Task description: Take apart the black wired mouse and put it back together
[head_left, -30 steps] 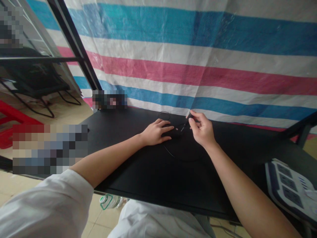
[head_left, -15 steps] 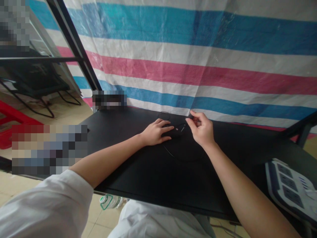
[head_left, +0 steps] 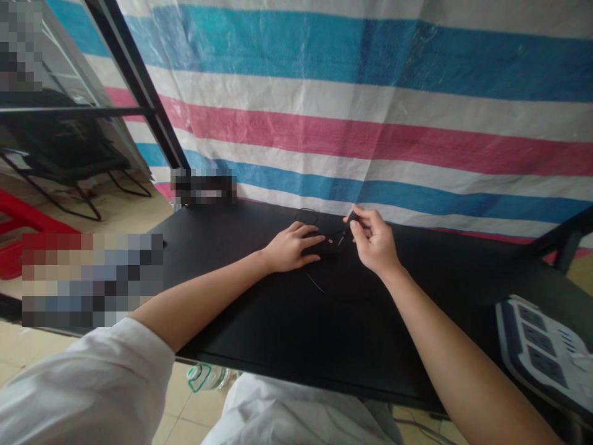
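Observation:
My right hand is closed around a small screwdriver with a black ridged handle. Its thin metal shaft slants down and left toward a dark object on the table. That object is black on black, so its outline and kind are hard to make out; a small pale reddish spot shows on it. My left hand lies with spread fingers on or beside it, palm down. A thin black cable curves across the table below the hands, and another loop shows behind them.
The black table reaches to a striped plastic sheet at the back. At the right stands a white and dark power strip. Blurred-out items lie at the left. Below the front edge is a clear bottle; a red stool stands at far left.
My right hand has shifted slightly left and its fingers have turned around the screwdriver handle, which now shows more. My left hand has stayed in place.

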Demonstrator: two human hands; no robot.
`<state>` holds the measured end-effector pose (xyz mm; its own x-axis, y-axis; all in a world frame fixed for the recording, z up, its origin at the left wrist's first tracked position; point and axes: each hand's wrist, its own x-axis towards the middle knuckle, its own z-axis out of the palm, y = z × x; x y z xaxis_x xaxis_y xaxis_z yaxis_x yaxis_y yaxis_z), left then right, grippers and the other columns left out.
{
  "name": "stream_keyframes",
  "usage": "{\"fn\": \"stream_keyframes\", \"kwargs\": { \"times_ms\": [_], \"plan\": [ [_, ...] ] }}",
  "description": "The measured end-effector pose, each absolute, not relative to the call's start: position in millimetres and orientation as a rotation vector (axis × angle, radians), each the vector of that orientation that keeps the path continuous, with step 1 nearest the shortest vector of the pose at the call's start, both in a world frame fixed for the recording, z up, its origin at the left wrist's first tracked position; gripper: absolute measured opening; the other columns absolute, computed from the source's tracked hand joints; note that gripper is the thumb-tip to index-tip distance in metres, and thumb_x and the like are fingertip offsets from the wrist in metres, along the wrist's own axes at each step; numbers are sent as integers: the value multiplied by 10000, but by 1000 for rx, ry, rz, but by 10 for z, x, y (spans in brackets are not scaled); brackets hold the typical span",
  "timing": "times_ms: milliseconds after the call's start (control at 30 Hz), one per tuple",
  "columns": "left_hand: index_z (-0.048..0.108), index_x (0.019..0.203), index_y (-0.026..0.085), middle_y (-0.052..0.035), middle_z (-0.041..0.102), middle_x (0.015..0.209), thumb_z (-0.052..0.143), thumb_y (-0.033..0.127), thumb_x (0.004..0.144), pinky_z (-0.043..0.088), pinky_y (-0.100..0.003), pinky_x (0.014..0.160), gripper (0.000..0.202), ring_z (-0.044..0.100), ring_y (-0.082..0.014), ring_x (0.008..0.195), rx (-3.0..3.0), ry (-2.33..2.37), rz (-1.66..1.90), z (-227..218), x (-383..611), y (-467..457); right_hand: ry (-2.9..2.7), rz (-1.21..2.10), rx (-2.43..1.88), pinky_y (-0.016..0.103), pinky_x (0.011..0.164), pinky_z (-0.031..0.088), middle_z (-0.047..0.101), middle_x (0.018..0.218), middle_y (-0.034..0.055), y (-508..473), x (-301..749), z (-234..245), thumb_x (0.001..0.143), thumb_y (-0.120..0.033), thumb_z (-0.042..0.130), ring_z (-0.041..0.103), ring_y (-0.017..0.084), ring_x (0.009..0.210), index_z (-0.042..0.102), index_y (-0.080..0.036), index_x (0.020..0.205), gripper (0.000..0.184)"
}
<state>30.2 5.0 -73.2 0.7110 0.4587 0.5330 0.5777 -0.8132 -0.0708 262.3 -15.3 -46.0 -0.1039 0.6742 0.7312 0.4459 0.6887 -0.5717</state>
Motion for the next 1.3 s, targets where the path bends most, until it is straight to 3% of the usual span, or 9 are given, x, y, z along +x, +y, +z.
{"fn": "stream_keyframes", "kwargs": {
  "times_ms": [400,700,833,967,1300],
  "plan": [
    [629,1282,192,-160,593,1282,589,439,896,515,-464,946,460,565,-282,1103,-2687,-814,-724,-715,303,40,-1729,55,-931,308,607,546,683,778,22,-115,2610,-416,861,-392,623,606,150,615,640,-200,1045,266],
    [632,1282,194,-151,597,1282,578,457,897,515,-457,945,469,569,-286,1096,-2688,-828,-723,-718,306,40,-1721,-112,-965,332,662,572,718,844,49,-129,2608,-427,858,-429,634,640,172,657,647,-206,1011,271],
    [632,1284,199,-151,597,1274,572,473,897,512,-456,944,478,570,-282,1087,-2702,-852,-725,-713,309,37,-1778,-212,-947,347,707,581,734,925,87,-171,2590,-404,906,-370,548,677,204,744,643,-204,1069,251],
    [631,1283,202,-147,598,1272,573,474,896,512,-453,946,477,571,-277,1090,-2704,-855,-728,-715,310,40,-1815,-176,-919,321,659,576,736,970,101,-184,2584,-396,931,-315,495,689,200,740,619,-189,1133,269],
    [629,1286,194,-158,596,1272,577,456,899,514,-460,946,471,569,-283,1091,-2691,-832,-729,-727,310,42,-1746,-211,-962,344,664,576,710,820,55,-133,2604,-424,892,-367,589,650,184,653,646,-205,1034,223]
  ]
}}
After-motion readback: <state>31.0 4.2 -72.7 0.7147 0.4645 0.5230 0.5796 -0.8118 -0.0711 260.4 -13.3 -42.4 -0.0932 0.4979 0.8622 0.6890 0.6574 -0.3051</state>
